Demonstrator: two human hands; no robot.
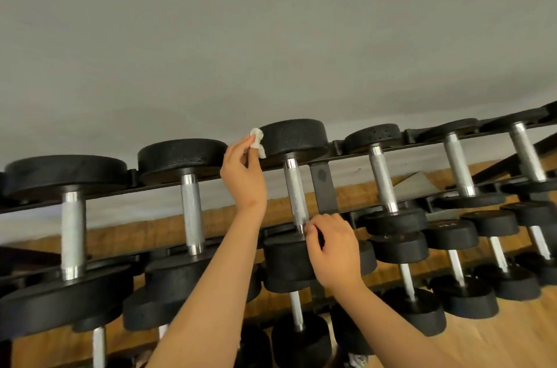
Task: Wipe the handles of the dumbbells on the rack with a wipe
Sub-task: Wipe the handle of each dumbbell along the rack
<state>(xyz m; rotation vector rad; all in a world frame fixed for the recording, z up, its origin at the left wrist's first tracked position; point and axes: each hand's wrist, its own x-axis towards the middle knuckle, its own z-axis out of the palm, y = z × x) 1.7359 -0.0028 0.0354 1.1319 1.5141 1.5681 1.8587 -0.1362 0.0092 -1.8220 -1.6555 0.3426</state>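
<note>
Head view. Grey wall (271,36) fills the upper half, and below it a black rack (324,187) carries rows of dumbbells lying with their bars pointing away from the viewer.

- Left hand (242,174) is raised between two far heads on the top row. Its fingertips pinch a small crumpled white wipe (256,141). The wipe is off the metal, just beside the far head of the dumbbell (294,137) to the hand's right.
- That dumbbell's handle (297,193) lies just right of the left hand's palm, below and right of the wipe. Its long axis runs from the far head down toward the near head, almost parallel with the left forearm.
- Right hand (331,247) is at the handle's near end with fingers curled. Thumb and forefinger appear to pinch the collar there, probably steadying the bar.

Judgement: the left hand is nearer the bare stretch of knurling. The wipe likely needs a short drop down and right, then a stroke along the axis toward the right hand.
</note>
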